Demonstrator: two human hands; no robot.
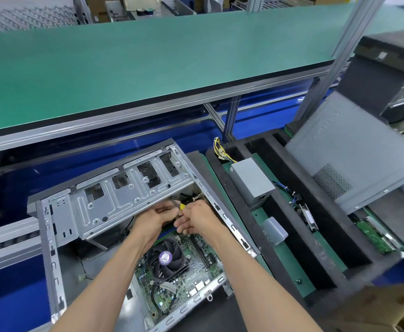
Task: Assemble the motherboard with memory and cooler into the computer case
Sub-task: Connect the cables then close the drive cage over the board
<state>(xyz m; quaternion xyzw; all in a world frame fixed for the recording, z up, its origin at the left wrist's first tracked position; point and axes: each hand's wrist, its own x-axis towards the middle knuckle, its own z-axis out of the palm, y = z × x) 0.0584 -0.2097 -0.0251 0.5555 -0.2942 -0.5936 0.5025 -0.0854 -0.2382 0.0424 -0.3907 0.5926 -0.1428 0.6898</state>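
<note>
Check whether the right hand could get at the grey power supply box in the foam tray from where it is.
Probably yes: the power supply lies uncovered to the right of the case wall, but the right hand is busy at the yellow connector.

a green-topped shelf (148, 68) on aluminium framing spans the upper view. to the right, a black foam tray (292, 236) holds a grey power supply (252, 180) with yellow cables (220, 149), a clear plastic box (274, 230) and a green circuit board (375, 236). a grey case panel (354, 149) leans above the tray.
</note>
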